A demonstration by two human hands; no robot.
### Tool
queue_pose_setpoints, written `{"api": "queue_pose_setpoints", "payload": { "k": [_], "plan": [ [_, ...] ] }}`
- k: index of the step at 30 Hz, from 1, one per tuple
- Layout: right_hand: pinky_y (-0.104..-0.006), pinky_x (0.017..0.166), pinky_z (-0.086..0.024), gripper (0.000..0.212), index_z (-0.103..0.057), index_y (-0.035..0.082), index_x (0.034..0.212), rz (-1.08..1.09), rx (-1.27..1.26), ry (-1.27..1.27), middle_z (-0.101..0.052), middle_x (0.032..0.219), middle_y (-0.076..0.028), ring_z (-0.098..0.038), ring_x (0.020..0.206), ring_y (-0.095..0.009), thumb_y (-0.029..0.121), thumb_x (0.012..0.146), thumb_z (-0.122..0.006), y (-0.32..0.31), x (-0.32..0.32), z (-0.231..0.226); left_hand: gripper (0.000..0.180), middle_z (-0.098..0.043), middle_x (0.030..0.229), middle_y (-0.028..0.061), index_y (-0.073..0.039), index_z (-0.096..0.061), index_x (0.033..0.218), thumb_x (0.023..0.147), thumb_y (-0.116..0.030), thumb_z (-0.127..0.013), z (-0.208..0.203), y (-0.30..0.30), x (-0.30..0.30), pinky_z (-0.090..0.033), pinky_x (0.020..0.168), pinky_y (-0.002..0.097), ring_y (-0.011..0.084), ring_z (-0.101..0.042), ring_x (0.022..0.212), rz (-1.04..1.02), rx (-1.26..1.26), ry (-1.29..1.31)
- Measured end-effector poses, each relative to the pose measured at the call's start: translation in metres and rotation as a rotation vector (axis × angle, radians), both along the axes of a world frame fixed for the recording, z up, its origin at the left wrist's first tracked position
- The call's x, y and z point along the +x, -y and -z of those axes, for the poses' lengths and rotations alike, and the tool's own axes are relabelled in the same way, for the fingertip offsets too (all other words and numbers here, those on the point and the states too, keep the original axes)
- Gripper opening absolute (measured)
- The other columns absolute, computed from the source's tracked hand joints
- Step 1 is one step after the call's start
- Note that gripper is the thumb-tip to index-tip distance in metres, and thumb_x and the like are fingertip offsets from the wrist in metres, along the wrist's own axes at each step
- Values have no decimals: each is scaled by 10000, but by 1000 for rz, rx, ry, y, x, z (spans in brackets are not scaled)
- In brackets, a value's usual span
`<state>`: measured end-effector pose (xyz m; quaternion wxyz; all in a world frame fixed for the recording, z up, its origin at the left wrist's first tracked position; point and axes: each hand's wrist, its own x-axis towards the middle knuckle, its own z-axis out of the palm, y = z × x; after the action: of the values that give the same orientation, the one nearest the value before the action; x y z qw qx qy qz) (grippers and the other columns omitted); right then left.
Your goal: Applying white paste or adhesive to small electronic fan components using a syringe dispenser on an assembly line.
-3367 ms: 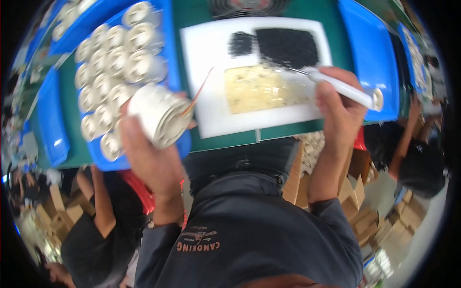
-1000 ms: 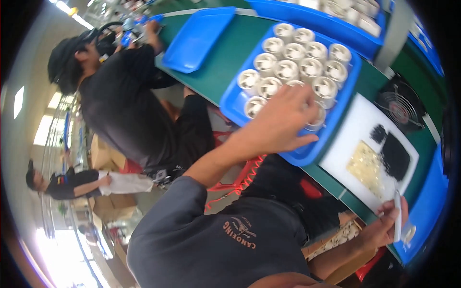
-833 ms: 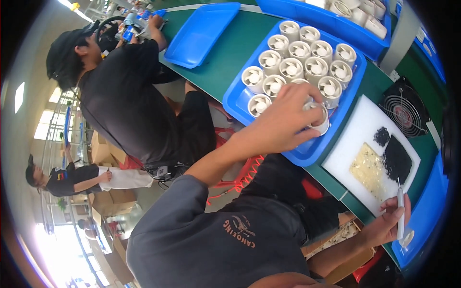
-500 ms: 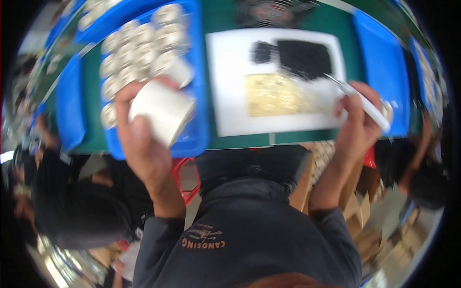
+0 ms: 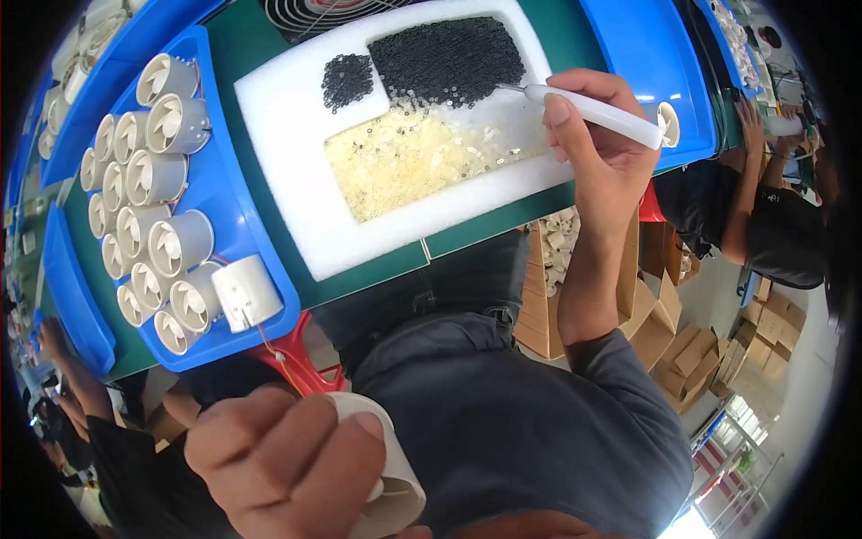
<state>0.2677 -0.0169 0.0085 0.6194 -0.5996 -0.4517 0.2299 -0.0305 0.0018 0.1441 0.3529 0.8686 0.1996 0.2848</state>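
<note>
My left hand (image 5: pixel 283 458) is closed round a white cylindrical fan housing (image 5: pixel 400 481), held low and close to me; a wire trails up from it. My right hand (image 5: pixel 602 148) grips a pick (image 5: pixel 606 115) with a thick white handle and thin metal tip. That tip touches or hovers by the edge of a heap of small black rings (image 5: pixel 449 58); I cannot tell which. The heap lies in a recess of a white foam tray (image 5: pixel 287 202). Pale yellow rings (image 5: pixel 395 166) spread below it, and a smaller black pile (image 5: pixel 347 81) sits in its own recess.
On the left, a blue tray (image 5: pixel 235 202) holds several white fan housings (image 5: pixel 180 242), one (image 5: pixel 246 293) tipped at its near corner. Another blue tray (image 5: pixel 651 67) with a housing (image 5: pixel 667 124) stands right. A round fan grille (image 5: pixel 337 13) is at the back. Co-workers sit both sides.
My left hand has brought the fan housing down from above the left tray toward me. The pick's tip stays by the black rings. The whole view has turned and shifted.
</note>
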Motion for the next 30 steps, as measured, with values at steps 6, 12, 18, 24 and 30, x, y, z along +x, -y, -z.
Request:
{"api": "queue_pose_setpoints", "payload": {
  "k": [6,12,18,24,30],
  "plan": [
    [-189,614,-447,156,-698,5,1059,14,-64,-21,-670,880,-21,-579,715,-52,39,911,-732,2,1,10,648,-617,1042,242,-47,-372,1360,938,-474,-617,0,4,-12,-513,736,454,350,-617,898,-125,79,-538],
    [-188,602,-407,190,-665,-53,1100,47,-30,66,-645,833,-49,-547,678,-67,55,945,-681,10,6,11,530,-650,1015,311,71,-427,1296,1006,-372,-426,77,-91,-24,-548,612,385,319,-657,813,-677,387,548],
    [-261,571,-434,258,-654,-89,1166,-69,319,159,-666,865,-211,-578,661,-176,59,960,-605,39,-30,-14,493,-673,1117,253,41,-581,1199,1040,-397,-420,49,-117,-67,-577,714,409,317,-674,959,-329,-252,1054],
    [-204,597,-413,141,-692,-49,1033,-14,102,-55,-650,866,-67,-574,704,-85,21,911,-710,17,-19,1,711,-535,1171,279,68,-433,1374,948,-478,-591,37,-46,-59,-538,618,314,272,-621,1033,78,-815,945],
    [-195,590,-436,132,-703,-29,1027,-17,6,-137,-666,821,-28,-570,664,-55,72,941,-699,7,-6,-1,559,-688,947,194,79,-682,1047,670,-327,-754,99,-1,-34,-489,694,315,247,-662,812,19,-789,134]
  ]
}}
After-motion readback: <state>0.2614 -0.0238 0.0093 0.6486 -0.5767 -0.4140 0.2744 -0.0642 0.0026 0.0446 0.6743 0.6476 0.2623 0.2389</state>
